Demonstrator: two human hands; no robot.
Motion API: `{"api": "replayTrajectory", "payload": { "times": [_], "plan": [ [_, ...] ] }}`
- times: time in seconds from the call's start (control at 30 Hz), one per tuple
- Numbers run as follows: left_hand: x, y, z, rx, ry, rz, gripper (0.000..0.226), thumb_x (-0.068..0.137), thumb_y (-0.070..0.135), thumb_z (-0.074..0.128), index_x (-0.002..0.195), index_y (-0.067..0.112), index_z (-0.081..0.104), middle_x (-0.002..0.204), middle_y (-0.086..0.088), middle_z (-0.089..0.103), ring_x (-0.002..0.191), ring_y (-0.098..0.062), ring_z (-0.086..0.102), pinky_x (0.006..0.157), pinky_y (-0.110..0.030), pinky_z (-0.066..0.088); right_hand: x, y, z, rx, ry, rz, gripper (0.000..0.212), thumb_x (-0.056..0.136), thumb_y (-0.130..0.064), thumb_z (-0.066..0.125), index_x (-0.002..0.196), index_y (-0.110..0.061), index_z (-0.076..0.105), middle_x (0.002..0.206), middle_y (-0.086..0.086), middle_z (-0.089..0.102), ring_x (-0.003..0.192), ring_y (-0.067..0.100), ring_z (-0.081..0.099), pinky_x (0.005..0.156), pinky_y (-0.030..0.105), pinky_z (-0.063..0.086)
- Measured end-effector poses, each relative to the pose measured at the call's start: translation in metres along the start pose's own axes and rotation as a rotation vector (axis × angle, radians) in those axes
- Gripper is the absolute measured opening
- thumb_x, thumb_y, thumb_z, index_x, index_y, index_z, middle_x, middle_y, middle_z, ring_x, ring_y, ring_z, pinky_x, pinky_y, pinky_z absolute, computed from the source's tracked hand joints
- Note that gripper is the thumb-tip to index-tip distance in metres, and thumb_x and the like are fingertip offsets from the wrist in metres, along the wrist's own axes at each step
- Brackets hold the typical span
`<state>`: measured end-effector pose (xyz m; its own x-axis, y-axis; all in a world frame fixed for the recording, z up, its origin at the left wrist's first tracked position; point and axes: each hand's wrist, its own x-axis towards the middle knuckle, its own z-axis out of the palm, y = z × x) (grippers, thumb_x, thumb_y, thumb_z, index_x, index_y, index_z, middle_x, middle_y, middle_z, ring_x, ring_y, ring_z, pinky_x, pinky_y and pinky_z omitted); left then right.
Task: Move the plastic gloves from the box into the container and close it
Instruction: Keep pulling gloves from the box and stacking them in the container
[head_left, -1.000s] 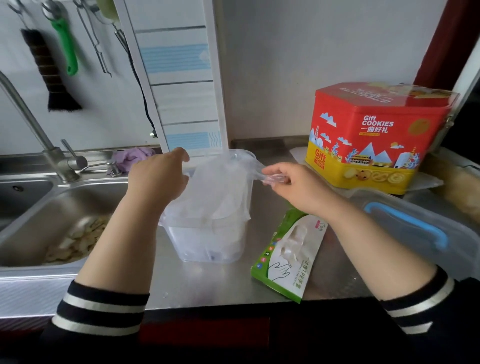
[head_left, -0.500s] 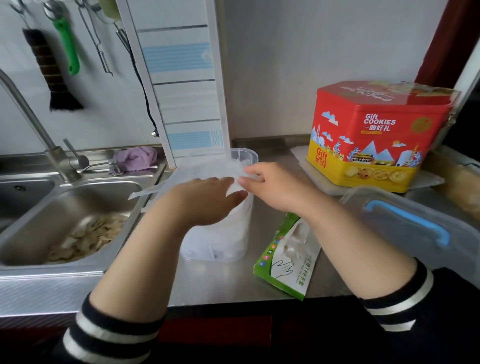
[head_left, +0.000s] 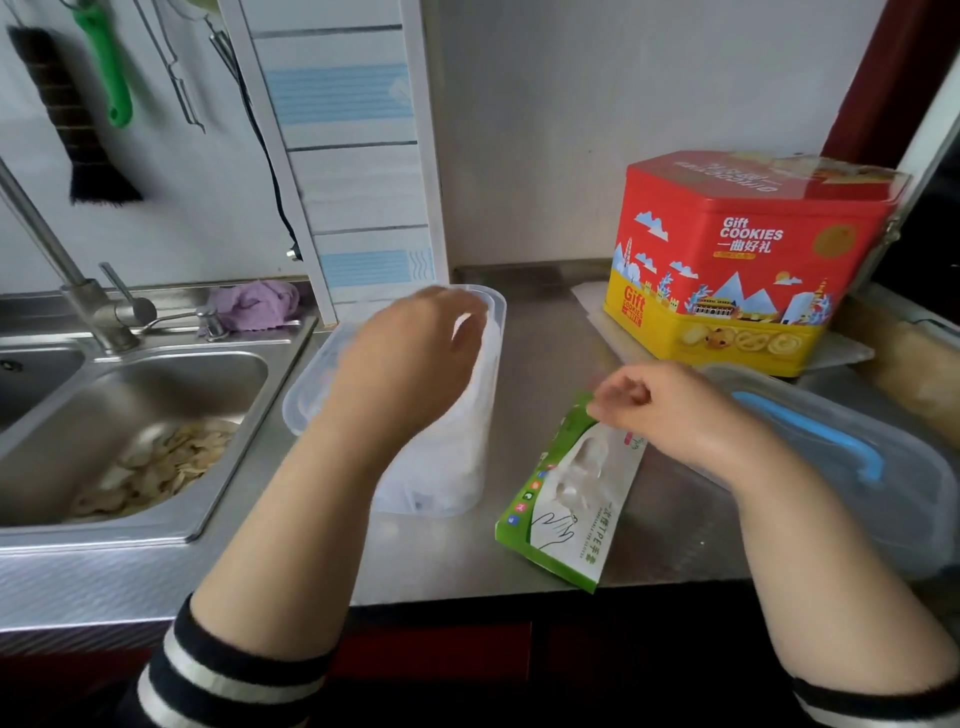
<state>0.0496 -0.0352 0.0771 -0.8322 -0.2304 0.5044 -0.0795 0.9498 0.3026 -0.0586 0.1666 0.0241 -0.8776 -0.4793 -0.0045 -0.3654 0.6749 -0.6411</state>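
Because the plastic gloves (head_left: 467, 415) are thin, limp and slippery, pinch a bunched edge. Most sit in the container (head_left: 488, 374); left hand (head_left: 410, 364) presses them down, grip unclear. Right hand (head_left: 660, 410) curls at the box (head_left: 571, 493) opening, apparently pinching.

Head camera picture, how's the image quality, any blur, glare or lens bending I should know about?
Head view: the left hand over the clear container is smeared by motion blur; the cookie tin and green glove box read sharp; wide-angle bending tilts the wall panel and faucet; soft daylight, a mild sheen on the steel counter, no harsh glare.
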Motion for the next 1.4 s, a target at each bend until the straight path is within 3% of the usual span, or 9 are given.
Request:
{"api": "replayTrajectory", "payload": {
  "times": [0.1, 0.2, 0.33, 0.4, 0.5, 0.67, 1.17, 1.3, 1.4],
  "plan": [
    [-0.023, 0.032, 0.015, -0.375, 0.159, 0.141, 0.031, 0.092, 0.02, 0.055, 0.121, 0.023, 0.065, 0.118, 0.007, 0.068, 0.107, -0.012, 0.061, 0.089, -0.025, 0.044, -0.003, 0.021, 0.013, -0.076, -0.098, 0.082, 0.032, 0.079, -0.041, 0.076, 0.102, -0.023, 0.064, 0.092, -0.007, 0.058, 0.083, 0.009, 0.056, 0.076, 0.026, 0.046],
    [-0.045, 0.049, 0.052, -0.375, -0.325, 0.156, 0.071, 0.088, 0.031, 0.068, 0.149, 0.021, 0.033, 0.146, 0.003, 0.046, 0.132, -0.014, 0.043, 0.105, -0.023, 0.032, -0.006, 0.03, 0.024, -0.04, -0.108, 0.034, 0.031, 0.078, -0.03, 0.078, 0.101, -0.023, 0.059, 0.085, -0.009, 0.049, 0.075, 0.007, 0.049, 0.066, 0.018, 0.037],
    [-0.062, 0.037, 0.101, -0.224, -0.691, -0.022, 0.115, 0.076, 0.057, 0.072, 0.155, 0.018, -0.003, 0.161, -0.001, 0.014, 0.147, -0.021, 0.017, 0.116, -0.033, 0.02, -0.011, 0.031, 0.033, -0.021, -0.064, -0.049, 0.024, 0.074, -0.04, 0.079, 0.094, -0.035, 0.066, 0.103, -0.013, 0.046, 0.093, 0.008, 0.051, 0.087, 0.027, 0.04],
    [-0.067, 0.03, 0.116, -0.254, -0.696, -0.095, 0.122, 0.072, 0.063, 0.072, 0.154, 0.021, -0.007, 0.162, 0.002, 0.011, 0.147, -0.019, 0.016, 0.118, -0.034, 0.021, -0.015, 0.031, 0.042, -0.022, -0.1, -0.056, 0.025, 0.076, -0.039, 0.079, 0.099, -0.033, 0.069, 0.112, -0.01, 0.043, 0.1, 0.009, 0.05, 0.091, 0.025, 0.038],
    [-0.071, 0.026, 0.12, -0.319, -0.633, -0.103, 0.124, 0.071, 0.061, 0.075, 0.155, 0.023, -0.008, 0.161, 0.006, 0.016, 0.145, -0.017, 0.021, 0.116, -0.032, 0.025, -0.013, 0.027, 0.049, 0.046, -0.074, -0.075, 0.016, 0.08, -0.029, 0.077, 0.071, -0.037, 0.067, 0.101, -0.006, 0.048, 0.09, 0.015, 0.056, 0.089, 0.033, 0.046],
    [-0.078, 0.021, 0.124, -0.365, -0.565, -0.107, 0.118, 0.07, 0.063, 0.074, 0.154, 0.027, 0.0, 0.156, 0.009, 0.028, 0.139, -0.015, 0.033, 0.11, -0.033, 0.033, -0.01, 0.025, 0.052, 0.046, 0.003, -0.124, 0.012, 0.083, -0.017, 0.073, 0.073, -0.01, 0.074, 0.08, -0.012, 0.055, 0.072, 0.002, 0.055, 0.069, 0.023, 0.044],
    [-0.077, 0.023, 0.124, -0.281, -0.532, -0.088, 0.096, 0.072, 0.063, 0.069, 0.147, 0.028, 0.021, 0.14, 0.006, 0.047, 0.128, -0.018, 0.044, 0.101, -0.036, 0.041, -0.014, 0.02, 0.049, 0.71, 0.16, -0.058, 0.018, 0.089, -0.013, 0.066, 0.074, -0.022, 0.071, 0.073, -0.01, 0.072, 0.067, -0.005, 0.059, 0.079, 0.027, 0.045],
    [-0.076, 0.025, 0.124, -0.256, -0.529, -0.063, 0.095, 0.073, 0.06, 0.07, 0.146, 0.025, 0.021, 0.142, 0.005, 0.045, 0.128, -0.02, 0.044, 0.1, -0.035, 0.041, -0.014, 0.018, 0.042, 0.514, 0.189, -0.203, 0.011, 0.088, -0.017, 0.068, 0.077, -0.017, 0.071, 0.082, -0.009, 0.066, 0.08, 0.001, 0.059, 0.081, 0.021, 0.044],
    [-0.078, 0.025, 0.127, -0.257, -0.507, -0.09, 0.085, 0.072, 0.06, 0.07, 0.137, 0.024, 0.029, 0.124, 0.004, 0.054, 0.116, -0.021, 0.05, 0.089, -0.036, 0.044, -0.013, 0.012, 0.027, 0.296, 0.06, -0.178, 0.021, 0.081, -0.05, 0.066, 0.083, -0.029, 0.07, 0.096, -0.009, 0.064, 0.088, 0.004, 0.059, 0.083, 0.026, 0.045]
  ]
}}
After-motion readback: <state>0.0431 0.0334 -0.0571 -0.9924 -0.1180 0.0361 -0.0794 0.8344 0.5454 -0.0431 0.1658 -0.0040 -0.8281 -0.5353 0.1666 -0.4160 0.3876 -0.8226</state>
